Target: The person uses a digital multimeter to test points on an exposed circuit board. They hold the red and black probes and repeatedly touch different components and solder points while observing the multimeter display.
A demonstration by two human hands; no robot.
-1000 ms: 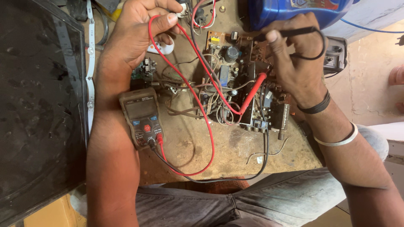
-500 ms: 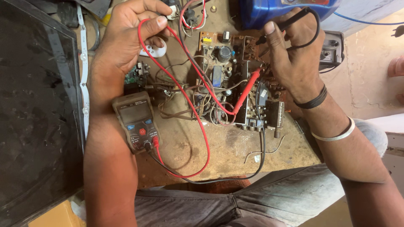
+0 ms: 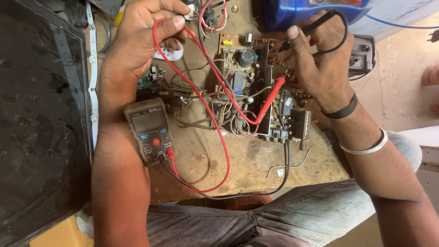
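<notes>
Hands apart: left hand (image 3: 141,41) pinches red lead (image 3: 215,123) up top; meter (image 3: 150,130) sits by that forearm. Red probe (image 3: 270,98) lies on board (image 3: 256,87), center. Right hand (image 3: 320,59) grips black probe (image 3: 315,27) — keep tip steady, one pad only.

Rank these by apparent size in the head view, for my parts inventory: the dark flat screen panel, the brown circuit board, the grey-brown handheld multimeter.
1. Dark flat screen panel, largest, though cut off by the frame.
2. Brown circuit board.
3. Grey-brown handheld multimeter, smallest.
</notes>
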